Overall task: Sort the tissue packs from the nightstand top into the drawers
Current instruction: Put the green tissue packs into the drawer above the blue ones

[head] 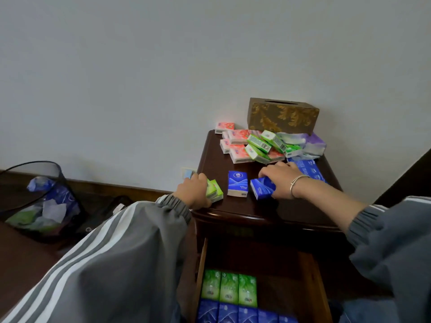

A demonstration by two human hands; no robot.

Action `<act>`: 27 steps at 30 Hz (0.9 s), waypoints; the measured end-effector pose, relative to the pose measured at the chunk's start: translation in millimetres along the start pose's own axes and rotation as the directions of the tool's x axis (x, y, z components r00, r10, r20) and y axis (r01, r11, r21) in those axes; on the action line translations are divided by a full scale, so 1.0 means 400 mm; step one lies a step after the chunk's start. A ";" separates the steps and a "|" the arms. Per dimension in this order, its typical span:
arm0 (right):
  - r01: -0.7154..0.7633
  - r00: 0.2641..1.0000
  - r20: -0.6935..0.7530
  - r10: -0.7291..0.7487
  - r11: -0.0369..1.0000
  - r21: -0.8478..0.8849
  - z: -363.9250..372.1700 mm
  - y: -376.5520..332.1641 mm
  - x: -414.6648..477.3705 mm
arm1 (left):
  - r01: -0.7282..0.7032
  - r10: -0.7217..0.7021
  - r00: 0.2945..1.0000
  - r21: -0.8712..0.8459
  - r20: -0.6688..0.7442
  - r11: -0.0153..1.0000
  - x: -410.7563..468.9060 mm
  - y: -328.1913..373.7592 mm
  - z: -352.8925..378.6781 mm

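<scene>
Blue tissue pack (262, 188) tilted on nightstand top (217, 164), long axis slanting back-right, gripped by right hand (283, 180). Left hand (194, 191) clasping 2 green tissue packs (215, 191) near left edge. Open drawer (284, 283) directly below, nearer the body. Pale wall behind, mesh wastebasket (39, 199) at left.

1. My left arm reaches forward from the lower left, its grey striped sleeve (116, 252) cuffed at the wrist.
2. My left hand (193, 191) lies back-up, with the fingers curled round the green packs (214, 191).
3. My right arm comes in from the right with the forearm bare and its grey sleeve (384, 241) bunched up toward the elbow.
4. A silver bangle (294, 186) sits on my right wrist.
5. My right hand (281, 177) is palm-down, with fingers and thumb curled round a blue pack (261, 188).
6. My two hands are apart, roughly level with each other.
</scene>
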State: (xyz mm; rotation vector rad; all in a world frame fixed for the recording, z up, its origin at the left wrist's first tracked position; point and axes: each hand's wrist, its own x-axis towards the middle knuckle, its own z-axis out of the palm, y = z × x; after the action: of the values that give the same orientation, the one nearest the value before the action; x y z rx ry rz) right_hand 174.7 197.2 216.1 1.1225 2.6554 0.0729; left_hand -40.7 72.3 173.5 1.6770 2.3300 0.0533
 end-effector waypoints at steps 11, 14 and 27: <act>0.451 0.842 -0.143 -0.521 0.823 -0.345 -0.052 -0.093 0.136 | -0.013 0.013 1.000 -0.021 -0.005 1.000 -0.006 0.003 -0.001; 0.461 0.844 -0.093 -0.528 0.803 -0.377 -0.039 -0.081 0.144 | -0.013 0.013 1.000 -0.024 -0.009 1.000 -0.005 0.001 -0.004; -0.054 0.959 0.279 -0.045 0.939 0.340 -0.104 -0.108 0.156 | -0.019 0.018 1.000 -0.055 -0.009 0.998 -0.014 0.000 -0.005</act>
State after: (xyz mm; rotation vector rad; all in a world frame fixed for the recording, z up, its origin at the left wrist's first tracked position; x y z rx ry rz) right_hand 92.3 213.5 236.6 1.1375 2.4614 -0.5346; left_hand -39.7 67.4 176.6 1.6751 2.2975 0.1271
